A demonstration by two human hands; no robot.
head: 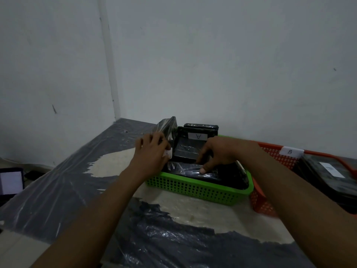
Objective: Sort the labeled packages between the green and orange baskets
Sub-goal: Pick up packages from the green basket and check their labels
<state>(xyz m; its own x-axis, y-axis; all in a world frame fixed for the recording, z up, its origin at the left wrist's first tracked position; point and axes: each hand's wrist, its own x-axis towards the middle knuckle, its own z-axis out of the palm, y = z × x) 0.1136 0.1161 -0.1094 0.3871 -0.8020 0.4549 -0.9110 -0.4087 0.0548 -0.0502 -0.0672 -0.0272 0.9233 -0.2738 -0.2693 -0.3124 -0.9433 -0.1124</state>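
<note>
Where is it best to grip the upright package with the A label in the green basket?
Probably at its top edge, from above: the A-labelled package leans upright in the green basket, its top is free, and the right hand and flat packages crowd its base.

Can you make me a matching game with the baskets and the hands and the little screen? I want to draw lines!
Things:
1. green plastic basket
2. orange plastic basket
3. left hand
4. small lit screen

Places or states:
a. wears a white tag with the letter B
b. sits at the far left edge of the picture
c. stands in the middle, full of black wrapped packages
d. touches a shiny black package at the green basket's left end

Pairs: 1-c, 2-a, 3-d, 4-b
</note>
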